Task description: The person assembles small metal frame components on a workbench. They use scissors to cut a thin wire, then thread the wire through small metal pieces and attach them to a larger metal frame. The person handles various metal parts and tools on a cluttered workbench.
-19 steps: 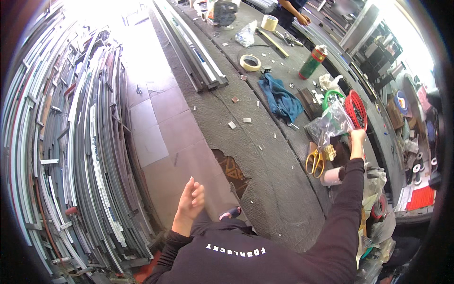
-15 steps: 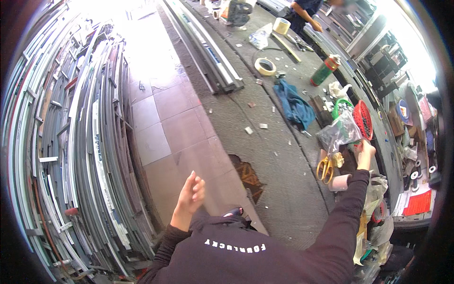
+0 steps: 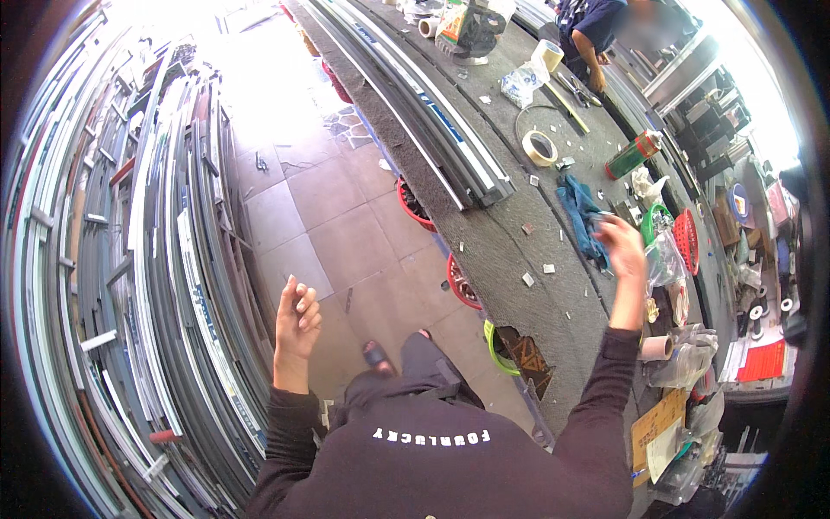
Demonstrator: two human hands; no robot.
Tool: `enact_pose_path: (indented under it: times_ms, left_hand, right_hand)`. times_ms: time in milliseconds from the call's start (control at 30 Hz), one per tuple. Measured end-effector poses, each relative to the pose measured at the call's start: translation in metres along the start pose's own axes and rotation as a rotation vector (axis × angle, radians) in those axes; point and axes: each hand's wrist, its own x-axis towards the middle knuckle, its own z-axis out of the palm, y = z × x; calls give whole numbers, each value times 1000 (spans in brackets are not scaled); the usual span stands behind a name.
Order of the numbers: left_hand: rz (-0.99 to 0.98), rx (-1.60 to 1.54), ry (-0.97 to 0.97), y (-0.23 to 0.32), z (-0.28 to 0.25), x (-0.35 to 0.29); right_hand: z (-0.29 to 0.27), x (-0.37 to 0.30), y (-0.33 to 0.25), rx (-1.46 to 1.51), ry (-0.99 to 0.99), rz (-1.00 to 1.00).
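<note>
- Blue cloth (image 3: 577,212) is lying crumpled on the surface (image 3: 497,251), approx. midway along, nearer R edge than L.
- R hand (image 3: 603,227) is hovering by cloth's R side, fingers bent, tips drawn close; can't tell if they're gripping sth small or touching cloth.
- Clear plastic bag (image 3: 666,262) is sitting just R of R hand, w/ green basket (image 3: 654,220) & red basket (image 3: 687,242) beside it, red one being nearer surface's R edge.
- L hand (image 3: 298,316) is hanging over the floor (image 3: 320,221), well off surface's L edge, fingers half curled, gripping nothing visible; both hands are being held well apart.
- Tape roll (image 3: 538,149) is lying btw. cloth & metal profiles (image 3: 432,130); profiles are running along L edge twd far end.
- Spray can (image 3: 633,156) is resting nr R edge, beyond cloth.
- Pink roll (image 3: 655,348) is resting twd near end, R side.
- Co-worker (image 3: 596,30) is working nr far end, R edge.
</note>
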Motion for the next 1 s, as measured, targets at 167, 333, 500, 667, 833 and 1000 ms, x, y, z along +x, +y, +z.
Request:
enact_pose_path:
  times_ms: [167, 333, 500, 667, 833, 1000]
  left_hand:
    - [-56, 16, 112, -16, 2, 37]
    - [-145, 115, 201, -21, 16, 91]
    - [-80, 367, 173, 5, 50, 178]
    - [-108, 628, 55, 9, 99, 267]
    - [41, 1408, -235, -34, 150, 342]
    - [356, 1836, -878, -81, 179, 405]
  right_hand:
    - [169, 86, 35, -282, -337, 77]
    - [224, 163, 44, -437, -203, 135]
    - [222, 156, 22, -508, -304, 110]
    - [220, 129, 3, -424, -59, 208]
    - [234, 88, 10, -482, 140, 320]
    - [274, 75, 19, -870, 160, 18]
